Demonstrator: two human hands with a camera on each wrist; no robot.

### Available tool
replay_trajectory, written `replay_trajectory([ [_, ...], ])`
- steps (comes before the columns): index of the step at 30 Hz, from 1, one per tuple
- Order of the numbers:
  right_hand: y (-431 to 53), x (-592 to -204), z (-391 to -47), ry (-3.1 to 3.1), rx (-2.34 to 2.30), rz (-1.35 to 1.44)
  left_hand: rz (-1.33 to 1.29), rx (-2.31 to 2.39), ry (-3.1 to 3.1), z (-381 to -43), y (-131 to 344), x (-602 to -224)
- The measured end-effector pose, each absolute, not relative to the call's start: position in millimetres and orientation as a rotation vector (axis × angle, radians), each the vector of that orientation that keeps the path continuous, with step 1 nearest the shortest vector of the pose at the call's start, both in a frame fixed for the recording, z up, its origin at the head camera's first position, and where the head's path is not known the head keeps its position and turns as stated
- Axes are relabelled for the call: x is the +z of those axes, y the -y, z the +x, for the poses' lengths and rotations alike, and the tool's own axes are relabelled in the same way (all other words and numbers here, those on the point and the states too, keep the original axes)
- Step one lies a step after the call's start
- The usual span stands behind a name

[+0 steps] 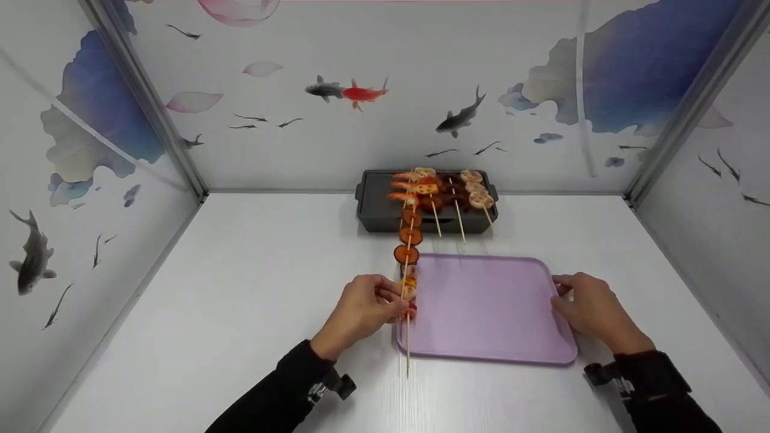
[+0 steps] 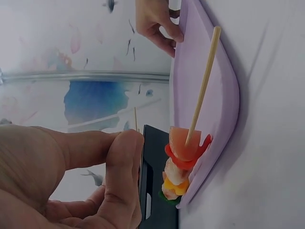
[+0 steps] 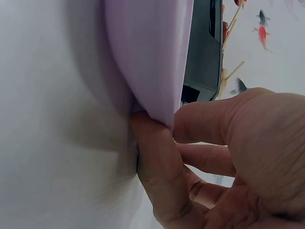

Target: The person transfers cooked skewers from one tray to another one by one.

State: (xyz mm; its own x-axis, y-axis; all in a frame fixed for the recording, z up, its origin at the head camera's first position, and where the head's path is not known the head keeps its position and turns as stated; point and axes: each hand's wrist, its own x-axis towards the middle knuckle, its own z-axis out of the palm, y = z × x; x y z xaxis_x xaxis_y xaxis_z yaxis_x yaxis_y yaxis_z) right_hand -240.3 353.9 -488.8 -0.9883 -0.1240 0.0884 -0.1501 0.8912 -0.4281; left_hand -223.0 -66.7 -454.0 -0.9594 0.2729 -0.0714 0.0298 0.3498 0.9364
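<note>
My left hand [image 1: 367, 304] pinches the thin wooden stick of a skewer of round orange-brown slices [image 1: 410, 236] between thumb and fingertips. The slices stretch away from me and overlap the grill's front in the head view. Just beneath that hand, a skewer of meat and peppers [image 2: 177, 164] lies along the left rim of a lilac tray [image 1: 487, 307], its bare stick jutting past the near edge. My right hand [image 1: 592, 307] grips the tray's right rim. In the right wrist view its thumb lies on the upper side, with a finger [image 3: 159, 157] below the rim.
Behind the tray a dark grey grill [image 1: 379, 204] stands near the back wall. Across it lie several skewers, including shrimp [image 1: 403, 197], dark pieces [image 1: 454, 191] and lotus root slices [image 1: 480, 198], sticks pointing toward me. Printed walls [image 1: 385, 138] enclose the white table [image 1: 240, 288].
</note>
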Motion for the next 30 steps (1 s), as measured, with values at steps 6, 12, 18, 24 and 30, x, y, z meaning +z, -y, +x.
replay_trajectory([
  [6,-354.7,-489.4,-238.9,3.006,0.693,0.224,0.293,1.662,-2.344,-212.9,63.5,-456.3],
  [12,-354.0,-488.4,-238.8,3.013,0.702,0.224,0.319,1.639,-2.343,-204.2,59.2,-457.6],
  [18,-353.0,-487.4,-238.7,3.002,0.703,0.232,0.325,1.611,-2.356,-197.7,55.1,-459.3],
  [24,-352.8,-487.1,-237.9,2.990,0.730,0.242,0.313,1.556,-2.383,-193.2,51.6,-462.6],
  [30,-354.2,-488.2,-237.9,3.009,0.723,0.230,0.334,1.528,-2.402,-189.8,46.7,-465.5],
])
